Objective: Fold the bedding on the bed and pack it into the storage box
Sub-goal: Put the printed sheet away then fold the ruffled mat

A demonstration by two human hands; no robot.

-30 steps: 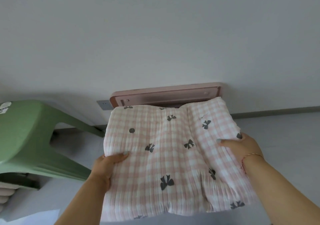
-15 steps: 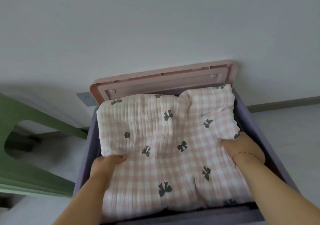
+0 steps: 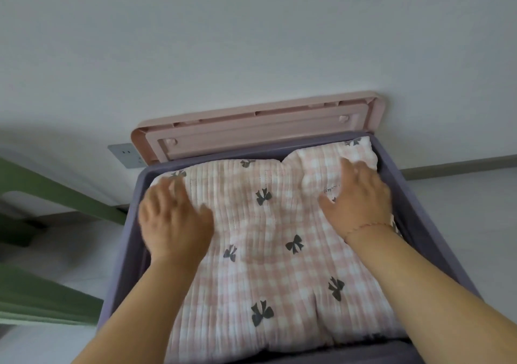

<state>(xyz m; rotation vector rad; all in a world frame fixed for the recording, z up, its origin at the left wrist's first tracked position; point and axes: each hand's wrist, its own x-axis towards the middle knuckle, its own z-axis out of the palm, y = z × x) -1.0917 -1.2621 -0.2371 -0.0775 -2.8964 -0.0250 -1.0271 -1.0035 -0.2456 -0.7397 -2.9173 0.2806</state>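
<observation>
The folded bedding point(image 3: 268, 257), pink-and-white check with dark bows, lies inside the purple storage box point(image 3: 134, 223) and fills it nearly wall to wall. The box's pink lid point(image 3: 260, 128) stands open against the wall behind. My left hand point(image 3: 174, 221) rests flat on the bedding's far left part, fingers spread and blurred. My right hand point(image 3: 358, 198) presses flat on the far right part, fingers reaching toward the back corner. Neither hand grips the cloth.
A green plastic chair point(image 3: 42, 293) stands to the left of the box. A wall socket point(image 3: 126, 155) sits low on the white wall beside the lid. Grey floor point(image 3: 461, 209) lies to the right of the box.
The bedding went down from above the box into it. Both hands let go of its side edges and moved onto its top, toward the back.
</observation>
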